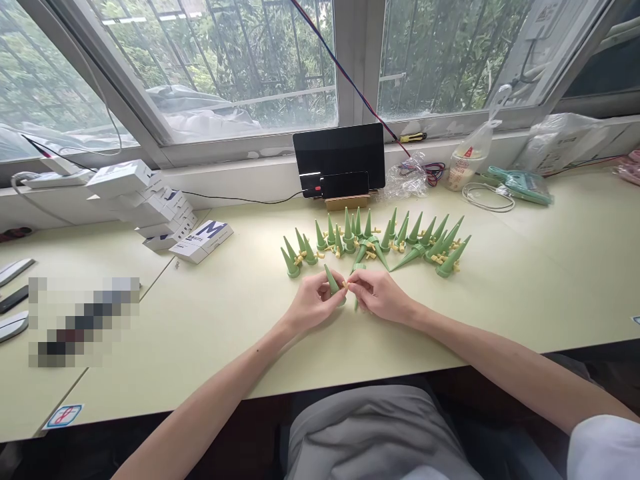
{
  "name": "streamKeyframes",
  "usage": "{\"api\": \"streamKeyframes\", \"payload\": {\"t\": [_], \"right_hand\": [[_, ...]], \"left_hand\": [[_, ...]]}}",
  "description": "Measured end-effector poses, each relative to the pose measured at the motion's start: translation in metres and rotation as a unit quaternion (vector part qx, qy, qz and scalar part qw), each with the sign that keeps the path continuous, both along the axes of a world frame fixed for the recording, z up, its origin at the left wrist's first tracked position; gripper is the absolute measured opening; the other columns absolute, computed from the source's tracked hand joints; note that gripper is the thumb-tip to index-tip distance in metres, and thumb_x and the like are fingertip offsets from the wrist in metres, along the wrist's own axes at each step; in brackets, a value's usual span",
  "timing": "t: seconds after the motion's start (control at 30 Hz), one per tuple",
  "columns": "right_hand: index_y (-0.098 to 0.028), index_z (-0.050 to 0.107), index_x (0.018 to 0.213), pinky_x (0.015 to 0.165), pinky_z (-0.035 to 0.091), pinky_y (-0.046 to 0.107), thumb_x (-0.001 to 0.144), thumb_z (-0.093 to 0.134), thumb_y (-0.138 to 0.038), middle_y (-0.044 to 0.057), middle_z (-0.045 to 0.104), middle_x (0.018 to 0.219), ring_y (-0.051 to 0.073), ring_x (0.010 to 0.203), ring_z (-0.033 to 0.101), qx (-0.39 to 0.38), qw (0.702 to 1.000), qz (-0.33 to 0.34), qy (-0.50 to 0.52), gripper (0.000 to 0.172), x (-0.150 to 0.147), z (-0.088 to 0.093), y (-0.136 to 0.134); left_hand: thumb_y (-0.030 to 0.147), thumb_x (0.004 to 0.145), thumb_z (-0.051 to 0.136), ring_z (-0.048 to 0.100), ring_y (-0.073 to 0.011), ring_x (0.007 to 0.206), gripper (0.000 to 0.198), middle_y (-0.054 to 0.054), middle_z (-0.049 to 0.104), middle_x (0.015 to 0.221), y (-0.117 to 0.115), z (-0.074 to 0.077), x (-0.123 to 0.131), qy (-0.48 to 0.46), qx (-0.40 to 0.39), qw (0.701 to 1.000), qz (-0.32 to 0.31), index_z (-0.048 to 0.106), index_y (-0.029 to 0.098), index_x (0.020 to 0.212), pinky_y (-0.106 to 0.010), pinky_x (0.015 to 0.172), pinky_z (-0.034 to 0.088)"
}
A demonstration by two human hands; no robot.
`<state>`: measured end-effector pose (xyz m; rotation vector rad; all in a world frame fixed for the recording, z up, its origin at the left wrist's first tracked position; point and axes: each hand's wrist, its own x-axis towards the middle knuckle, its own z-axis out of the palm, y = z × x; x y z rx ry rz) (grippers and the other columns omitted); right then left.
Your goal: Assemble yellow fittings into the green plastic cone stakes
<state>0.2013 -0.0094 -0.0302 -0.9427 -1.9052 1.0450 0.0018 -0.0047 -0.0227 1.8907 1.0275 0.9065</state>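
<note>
Two bare hands meet over the near middle of the bench [525, 287], forearms slanting in from both lower corners, wrists low. The left hand [316, 295] has its fingers clamped around a green cone [331, 280], which stands tip up and slightly tilted. The right hand [377, 291] faces it, thumb and fingers pinched together on a small yellow fitting [345, 285] at the cone's side; how far the fitting is seated is too small to make out.

The cones are smooth, plastic-looking spikes with collared bases. Beyond the hands, a broad cluster of similar green spikes [349, 230], many bearing yellow fittings, stands mostly upright, with a few lying down. One further spike [359, 267] is partly covered by the right hand.

Behind the cluster, a dark glossy tablet [340, 150] leans upright, with a phone [345, 183] before it. White cartons [150, 207] form an uneven stack to the left, beside a box [203, 241] marked M. A bagged cup [465, 167] and a teal pouch [523, 185] occupy the right rear, below the windows [240, 67].
</note>
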Motion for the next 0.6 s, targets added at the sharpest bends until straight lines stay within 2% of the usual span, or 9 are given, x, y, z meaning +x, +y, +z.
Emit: {"api": "streamKeyframes", "payload": {"t": [0.37, 0.6], "right_hand": [[-0.018, 0.059, 0.099, 0.054, 0.05, 0.027, 0.099, 0.05, -0.025, -0.002, 0.059, 0.062, 0.015, 0.052, 0.061, -0.004, 1.0, 0.001, 0.013, 0.011, -0.0014, -0.0019, -0.0006], [-0.018, 0.058, 0.089, 0.047, 0.047, 0.023, 0.1, 0.049, -0.031, -0.003, 0.058, 0.057, 0.012, 0.044, 0.057, -0.051, 0.998, 0.017, 0.029, 0.018, -0.0007, -0.0034, -0.0004]], "left_hand": [[0.036, 0.09, 0.065, 0.052, -0.008, 0.057, 0.02, -0.004, 0.064, 0.084, 0.0008, -0.0025, -0.0005, 0.0, 0.019, 1.0, 0.008, 0.064, 0.016, 0.093, -0.022, 0.05, 0.04], [0.035, 0.091, 0.062, 0.043, -0.0063, 0.052, 0.019, -0.003, 0.064, 0.084, 0.0005, -0.0023, -0.0011, 0.026, 0.036, 0.999, -0.01, 0.063, 0.016, 0.09, -0.022, 0.049, 0.037]]}}
